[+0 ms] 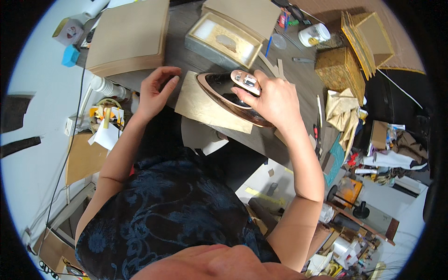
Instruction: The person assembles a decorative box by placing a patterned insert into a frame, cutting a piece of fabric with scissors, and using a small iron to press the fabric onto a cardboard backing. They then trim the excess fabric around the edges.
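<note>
My right hand (274,96) grips the handle of a black and rose-gold clothes iron (220,91). The iron rests on a pale yellowish sheet (196,106) at the table's near edge, its tip pointing to the upper left. Part of the sheet lies hidden under the iron. Just left of the sheet, my left hand (159,89) hovers with curled fingers, thumb and fingertips apart, holding nothing. Beyond the iron stands a grey-sided open box (217,57) with a cream rim and a patterned inside.
A stack of brown boards (129,35) occupies the table's left. To the right are a white jar (314,35), a gold-patterned box (337,70), crumpled gold fabric (339,112) and a green cutting mat (335,161). Thin board strips (273,66) lie beyond my right hand.
</note>
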The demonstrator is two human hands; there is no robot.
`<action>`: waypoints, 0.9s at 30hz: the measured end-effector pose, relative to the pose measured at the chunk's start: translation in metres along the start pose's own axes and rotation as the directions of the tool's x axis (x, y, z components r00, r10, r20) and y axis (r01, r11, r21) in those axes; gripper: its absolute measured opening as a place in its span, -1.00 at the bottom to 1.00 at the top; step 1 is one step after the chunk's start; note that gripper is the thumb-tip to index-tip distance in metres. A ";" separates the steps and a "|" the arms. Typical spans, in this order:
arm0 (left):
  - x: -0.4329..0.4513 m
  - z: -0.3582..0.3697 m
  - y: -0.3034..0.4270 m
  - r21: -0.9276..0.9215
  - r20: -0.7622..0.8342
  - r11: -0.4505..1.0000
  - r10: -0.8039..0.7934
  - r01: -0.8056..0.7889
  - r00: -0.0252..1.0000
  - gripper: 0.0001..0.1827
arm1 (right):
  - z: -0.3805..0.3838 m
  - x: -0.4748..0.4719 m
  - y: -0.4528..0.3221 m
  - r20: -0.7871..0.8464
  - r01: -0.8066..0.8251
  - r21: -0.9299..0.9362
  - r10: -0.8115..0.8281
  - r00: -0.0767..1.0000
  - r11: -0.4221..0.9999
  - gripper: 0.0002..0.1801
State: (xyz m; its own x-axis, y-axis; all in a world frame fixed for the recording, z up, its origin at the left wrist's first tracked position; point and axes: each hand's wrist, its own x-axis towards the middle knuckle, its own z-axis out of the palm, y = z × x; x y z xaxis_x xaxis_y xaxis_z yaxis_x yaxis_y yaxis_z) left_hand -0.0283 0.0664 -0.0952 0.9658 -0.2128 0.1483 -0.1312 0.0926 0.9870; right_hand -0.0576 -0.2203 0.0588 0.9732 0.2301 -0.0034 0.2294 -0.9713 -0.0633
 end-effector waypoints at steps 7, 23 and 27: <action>0.000 -0.002 -0.005 0.026 0.021 0.999 0.021 -0.021 1.000 -0.74 | 0.000 -0.013 0.005 -0.013 0.079 0.043 -0.079 0.997 0.996 -0.46; 0.001 -0.002 -0.002 0.025 0.030 0.999 0.020 -0.021 0.999 -0.76 | -0.004 -0.044 -0.010 0.050 0.109 0.024 -0.110 0.993 0.994 -0.44; 0.000 -0.002 -0.001 0.022 0.020 0.999 0.035 -0.035 0.999 -0.78 | -0.002 -0.022 -0.003 0.030 0.117 -0.009 -0.116 0.993 0.993 -0.46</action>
State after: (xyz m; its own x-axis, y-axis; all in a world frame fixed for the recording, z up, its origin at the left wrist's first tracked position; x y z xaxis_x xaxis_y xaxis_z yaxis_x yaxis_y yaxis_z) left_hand -0.0276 0.0684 -0.0960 0.9560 -0.2285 0.1840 -0.1702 0.0787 0.9823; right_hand -0.0798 -0.2230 0.0610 0.9389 0.3432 -0.0263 0.3414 -0.9384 -0.0540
